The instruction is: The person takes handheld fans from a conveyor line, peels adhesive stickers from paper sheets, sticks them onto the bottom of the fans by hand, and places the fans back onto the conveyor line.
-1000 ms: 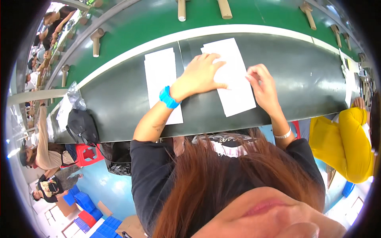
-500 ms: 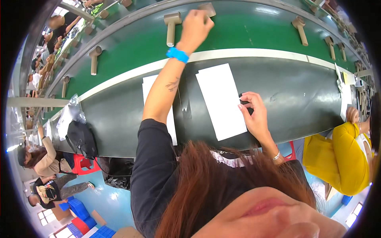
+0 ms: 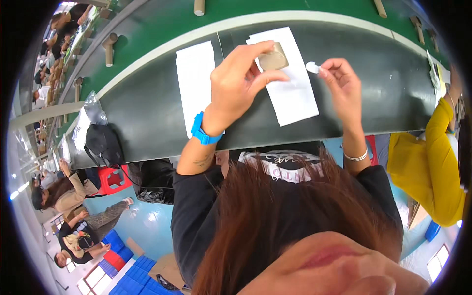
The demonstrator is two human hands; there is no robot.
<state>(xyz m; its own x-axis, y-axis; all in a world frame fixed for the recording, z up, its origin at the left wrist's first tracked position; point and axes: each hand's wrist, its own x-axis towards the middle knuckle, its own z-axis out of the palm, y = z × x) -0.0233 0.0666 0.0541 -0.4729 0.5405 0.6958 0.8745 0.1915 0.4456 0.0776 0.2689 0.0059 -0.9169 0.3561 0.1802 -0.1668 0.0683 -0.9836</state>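
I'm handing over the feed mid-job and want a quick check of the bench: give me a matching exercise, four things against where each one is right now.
Things:
1. tan wooden part
2. small white sticker
3. blue wristband
4. black bag

Places:
A. at the dark bench's left end
B. pinched at the right hand's fingertips
C. on the left wrist
D. gripped in the left hand, above a white sheet

Pairs: 1-D, 2-B, 3-C, 4-A
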